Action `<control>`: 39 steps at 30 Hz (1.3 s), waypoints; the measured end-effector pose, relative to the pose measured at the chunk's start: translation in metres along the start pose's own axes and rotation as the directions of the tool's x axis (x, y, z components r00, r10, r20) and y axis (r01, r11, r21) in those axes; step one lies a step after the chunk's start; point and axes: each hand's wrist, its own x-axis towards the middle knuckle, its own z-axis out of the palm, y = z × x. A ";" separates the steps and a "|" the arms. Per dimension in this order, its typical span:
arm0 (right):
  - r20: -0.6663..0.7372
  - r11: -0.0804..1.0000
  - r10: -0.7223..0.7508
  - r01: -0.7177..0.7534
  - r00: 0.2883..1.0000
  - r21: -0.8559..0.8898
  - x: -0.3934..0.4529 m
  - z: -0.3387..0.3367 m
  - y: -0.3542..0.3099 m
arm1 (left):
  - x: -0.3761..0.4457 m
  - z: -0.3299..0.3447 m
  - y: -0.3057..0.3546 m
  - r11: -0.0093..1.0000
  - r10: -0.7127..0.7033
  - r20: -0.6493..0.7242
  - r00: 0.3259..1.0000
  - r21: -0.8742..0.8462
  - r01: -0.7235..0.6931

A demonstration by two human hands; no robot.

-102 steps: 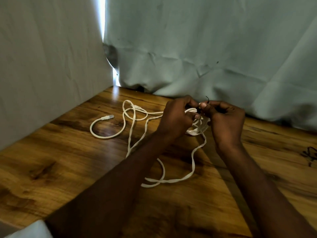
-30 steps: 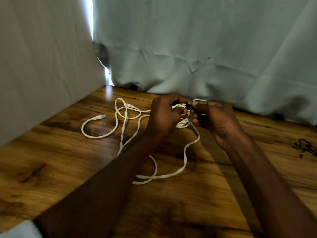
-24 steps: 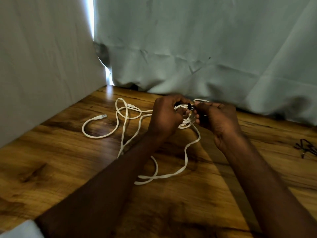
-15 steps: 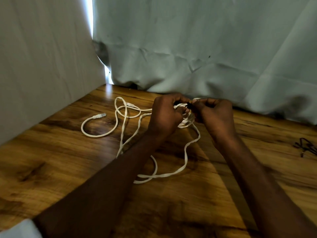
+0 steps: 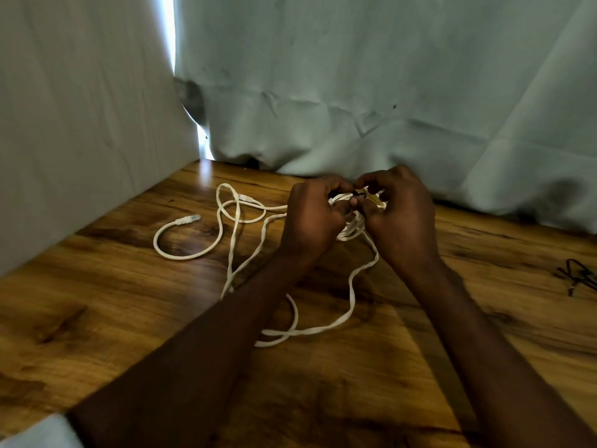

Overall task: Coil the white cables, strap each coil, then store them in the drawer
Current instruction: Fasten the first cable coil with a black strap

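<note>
- At the near left corner, a scrap of pale sleeve (image 5: 35,431) shows at the frame edge, and two bare forearms reach from there toward the far middle over the wooden counter (image 5: 97,318).
- Just past the forearms, a loose run of the white cable (image 5: 352,292) lies on the counter in a long loop, crossing itself near the left forearm before it climbs toward the hands.
- At the right edge, well apart from the hands, a small tangle of black ties (image 5: 578,276) lies on the wood.
- On the left, the cable's free end curls in an open arc on the counter and stops at a clear plug (image 5: 189,218); a second plug (image 5: 246,198) lies beside a further loop.
- At the far middle, the left hand (image 5: 313,218) has its grip clenched around a small bundle of coiled cable turns.
- Close against it, the right hand (image 5: 400,215) pinches the same bundle from the right, fingertips meeting the left thumb over a small dark piece; whether this is a strap cannot be told.
- Beyond the hands, a pale grey-green cloth (image 5: 355,92) hangs down to the counter's far edge, and a plain light panel (image 5: 80,108) closes the left side.
</note>
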 end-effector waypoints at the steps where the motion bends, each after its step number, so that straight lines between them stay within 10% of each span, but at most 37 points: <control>1: 0.010 0.999 -0.021 0.021 1.000 -0.039 0.000 0.000 0.000 | 0.000 0.000 0.000 1.000 -0.003 -0.001 1.000 -0.005 0.003; 20: -0.066 0.967 0.166 -0.175 0.984 -0.186 -0.009 -0.004 -0.022 | -0.002 -0.002 0.006 0.937 0.235 0.078 0.969 0.246 -0.247; 26: 0.106 0.919 0.027 0.018 0.994 -0.395 -0.007 0.001 -0.012 | -0.004 -0.002 0.007 0.943 0.230 0.089 0.969 0.225 -0.244; 39: 0.266 0.972 -0.101 0.039 0.959 0.231 0.003 -0.001 -0.004 | 0.000 -0.014 0.007 0.994 0.104 -0.020 0.994 0.043 -0.103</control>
